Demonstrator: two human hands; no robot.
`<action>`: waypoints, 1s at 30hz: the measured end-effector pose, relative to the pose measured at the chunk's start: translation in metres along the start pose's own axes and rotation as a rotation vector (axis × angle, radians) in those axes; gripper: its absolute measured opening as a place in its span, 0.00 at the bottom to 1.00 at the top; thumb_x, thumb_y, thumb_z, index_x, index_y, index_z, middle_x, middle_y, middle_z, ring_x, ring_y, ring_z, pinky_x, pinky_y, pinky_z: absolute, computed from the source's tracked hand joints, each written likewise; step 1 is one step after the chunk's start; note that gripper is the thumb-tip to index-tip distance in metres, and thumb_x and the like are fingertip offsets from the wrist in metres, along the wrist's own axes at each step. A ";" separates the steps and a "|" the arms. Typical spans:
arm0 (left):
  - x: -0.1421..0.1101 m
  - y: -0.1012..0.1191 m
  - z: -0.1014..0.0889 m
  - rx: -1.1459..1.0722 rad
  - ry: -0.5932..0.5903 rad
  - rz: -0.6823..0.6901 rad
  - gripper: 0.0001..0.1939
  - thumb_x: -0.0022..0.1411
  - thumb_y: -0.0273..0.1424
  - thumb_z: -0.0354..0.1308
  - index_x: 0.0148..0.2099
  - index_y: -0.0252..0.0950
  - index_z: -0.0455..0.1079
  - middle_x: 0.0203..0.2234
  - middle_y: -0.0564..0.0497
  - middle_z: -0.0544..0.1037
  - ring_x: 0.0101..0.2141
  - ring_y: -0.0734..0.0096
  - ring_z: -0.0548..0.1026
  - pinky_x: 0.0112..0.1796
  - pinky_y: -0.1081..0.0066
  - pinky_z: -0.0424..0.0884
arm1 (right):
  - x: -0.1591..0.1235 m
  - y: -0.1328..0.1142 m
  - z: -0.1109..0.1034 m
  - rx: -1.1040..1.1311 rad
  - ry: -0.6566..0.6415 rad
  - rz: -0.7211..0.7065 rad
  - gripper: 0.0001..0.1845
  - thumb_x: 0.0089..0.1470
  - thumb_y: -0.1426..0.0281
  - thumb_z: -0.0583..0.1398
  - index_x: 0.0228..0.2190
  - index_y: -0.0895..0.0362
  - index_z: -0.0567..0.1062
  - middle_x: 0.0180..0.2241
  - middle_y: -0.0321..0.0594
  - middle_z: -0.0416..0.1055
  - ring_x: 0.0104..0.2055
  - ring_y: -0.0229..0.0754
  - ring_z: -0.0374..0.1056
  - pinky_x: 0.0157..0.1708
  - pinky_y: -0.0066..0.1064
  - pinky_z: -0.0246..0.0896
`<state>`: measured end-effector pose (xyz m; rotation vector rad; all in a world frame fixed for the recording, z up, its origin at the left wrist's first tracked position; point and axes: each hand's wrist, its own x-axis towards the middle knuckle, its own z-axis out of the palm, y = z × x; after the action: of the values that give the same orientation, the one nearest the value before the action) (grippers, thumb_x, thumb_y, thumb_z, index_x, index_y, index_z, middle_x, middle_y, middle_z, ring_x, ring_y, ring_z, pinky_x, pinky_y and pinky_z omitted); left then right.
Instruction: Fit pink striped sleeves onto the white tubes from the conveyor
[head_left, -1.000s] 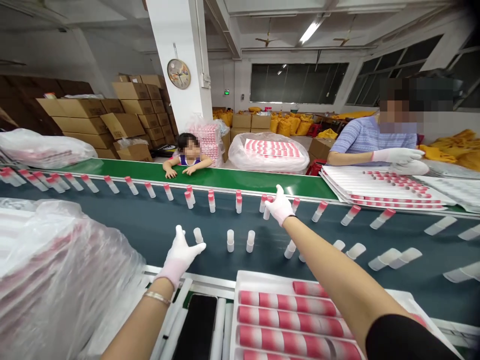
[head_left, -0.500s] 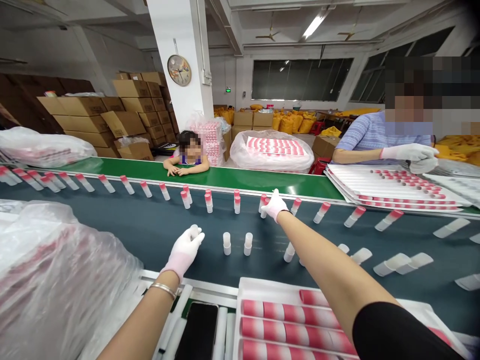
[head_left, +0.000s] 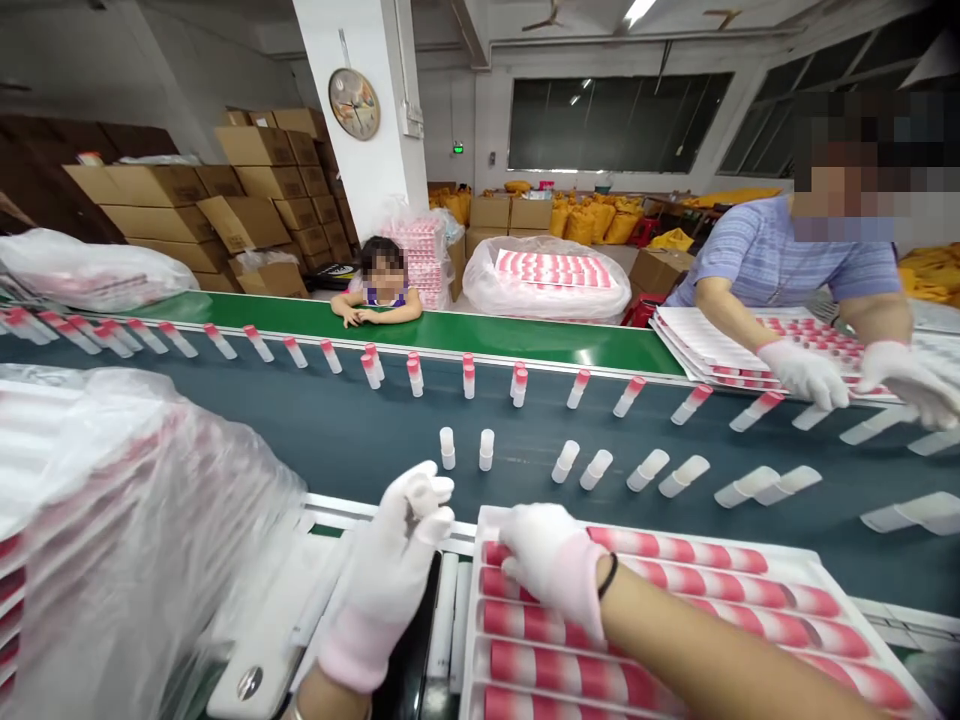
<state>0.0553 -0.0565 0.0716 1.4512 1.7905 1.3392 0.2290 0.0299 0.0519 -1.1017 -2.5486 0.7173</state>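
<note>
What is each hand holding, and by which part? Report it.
Left hand: fingers curled, but whether they hold anything cannot be told. Right hand: fingers at the pink tubes; their grip, if any, is hidden.

black phone [head_left: 411,645] partly covered, tray [head_left: 472,610] cut off below

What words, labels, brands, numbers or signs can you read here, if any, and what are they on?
None can be read.
Round wall clock with a patterned face: numerals too small.
Small lit green sign: too small.
Stacked brown cardboard cartons: printing blurred.
Black item with a yellow mark: unclear.
Oval badge on the white plastic object: unclear.
</note>
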 end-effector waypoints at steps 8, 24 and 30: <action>-0.018 0.023 0.001 0.102 -0.043 0.198 0.10 0.66 0.33 0.53 0.47 0.39 0.73 0.37 0.48 0.79 0.39 0.64 0.77 0.40 0.67 0.74 | 0.005 0.003 -0.010 -0.012 -0.105 0.093 0.11 0.38 0.73 0.64 0.18 0.57 0.65 0.21 0.37 0.65 0.25 0.43 0.67 0.27 0.33 0.62; -0.025 0.035 0.014 -0.137 -0.369 0.129 0.10 0.66 0.28 0.52 0.46 0.39 0.73 0.39 0.50 0.77 0.40 0.65 0.75 0.44 0.68 0.71 | -0.045 -0.035 -0.078 0.621 0.161 -0.492 0.12 0.59 0.77 0.56 0.44 0.54 0.71 0.38 0.38 0.73 0.41 0.36 0.70 0.44 0.31 0.68; -0.021 0.035 0.012 -0.192 -0.447 0.133 0.05 0.64 0.28 0.54 0.39 0.37 0.72 0.32 0.51 0.75 0.34 0.68 0.73 0.38 0.71 0.72 | -0.049 -0.044 -0.080 0.549 0.210 -0.504 0.16 0.57 0.77 0.58 0.47 0.53 0.69 0.36 0.35 0.73 0.38 0.34 0.70 0.40 0.26 0.68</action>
<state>0.0877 -0.0725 0.0931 1.6278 1.2670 1.1009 0.2697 -0.0050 0.1400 -0.3187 -2.1161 1.0022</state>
